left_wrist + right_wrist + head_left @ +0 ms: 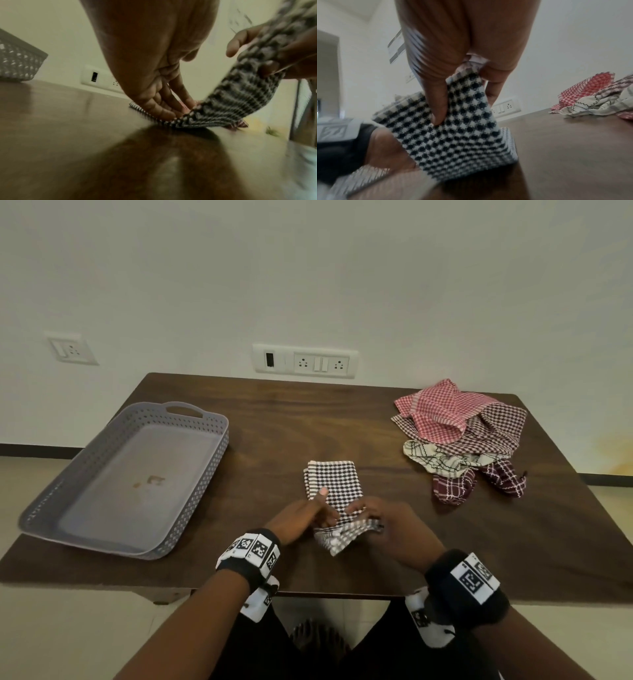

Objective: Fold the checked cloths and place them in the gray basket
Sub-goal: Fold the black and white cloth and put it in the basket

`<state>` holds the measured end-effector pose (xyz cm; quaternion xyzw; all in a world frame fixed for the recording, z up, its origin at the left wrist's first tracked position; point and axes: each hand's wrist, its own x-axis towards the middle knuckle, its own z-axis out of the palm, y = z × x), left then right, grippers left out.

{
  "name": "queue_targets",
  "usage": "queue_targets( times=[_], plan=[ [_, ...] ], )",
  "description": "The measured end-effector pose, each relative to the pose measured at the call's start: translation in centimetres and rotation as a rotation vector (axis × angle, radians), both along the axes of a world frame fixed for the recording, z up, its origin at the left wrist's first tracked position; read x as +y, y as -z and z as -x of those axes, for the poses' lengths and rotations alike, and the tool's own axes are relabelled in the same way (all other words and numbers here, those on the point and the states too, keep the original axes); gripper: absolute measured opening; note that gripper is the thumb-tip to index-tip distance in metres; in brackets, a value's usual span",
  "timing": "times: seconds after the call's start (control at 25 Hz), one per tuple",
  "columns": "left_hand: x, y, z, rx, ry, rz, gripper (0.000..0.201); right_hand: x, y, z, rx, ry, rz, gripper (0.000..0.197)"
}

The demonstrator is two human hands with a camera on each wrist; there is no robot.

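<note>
Black-white checked cloth [337, 484]: r. hand [394, 529] lifts edge, l. hand [301, 520] presses.

We see black-and-white checked cloth [334, 491] folded narrow at frame centre, near end lifted off tabletop [274, 440]. Gray basket [126, 477] perforated, holding no cloths, centre left. Unfolded checked cloths [462, 436] heaped upper right.

Head camera looks forward and down over the whole desk [274, 419] from its near edge, toward the wall. Both wrist cameras sit low, just above the desk top, very near the cloth [240, 97]: left faces the far-right corner, right faces the far edge. All three share the cloth.
</note>
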<state>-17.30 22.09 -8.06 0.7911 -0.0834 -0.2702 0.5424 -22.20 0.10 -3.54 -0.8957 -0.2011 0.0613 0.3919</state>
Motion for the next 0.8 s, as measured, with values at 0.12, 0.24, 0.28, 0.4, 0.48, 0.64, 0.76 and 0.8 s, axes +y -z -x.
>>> queue_targets(
  times=[0.12,0.24,0.28,0.4,0.48,0.64,0.76,0.8],
  plan=[
    [0.7,0.0,1.0,0.138,-0.105,0.198,0.054,0.6,-1.3,-3.6,0.103,0.185,-0.144,0.048],
    [1.0,1.2,1.1,-0.076,-0.087,-0.008,0.036,2.1,1.0,-7.5,0.311,0.467,-0.432,0.061],
    [0.9,1.9,0.7,-0.191,-0.083,-0.140,0.032,2.5,2.3,-8.0,0.384,0.541,-0.491,0.062],
    [0.4,3.1,-0.5,-0.256,-0.162,-0.280,0.027,2.3,5.7,-7.0,0.517,0.618,-0.474,0.050],
    [-0.2,3.4,-1.1,-0.234,-0.159,-0.304,0.030,1.1,6.9,-5.9,0.514,0.606,-0.360,0.055],
    [-1.1,3.2,-1.3,-0.346,-0.170,-0.346,0.029,-0.3,6.9,-5.1,0.424,0.582,-0.204,0.018],
    [-1.8,2.5,-1.5,-0.427,-0.262,-0.293,0.021,-0.1,6.4,-4.9,0.374,0.607,-0.277,0.010],
    [-1.9,2.4,-1.8,-0.426,-0.284,-0.308,0.020,0.1,6.2,-5.0,0.374,0.612,-0.285,0.012]
  ],
)
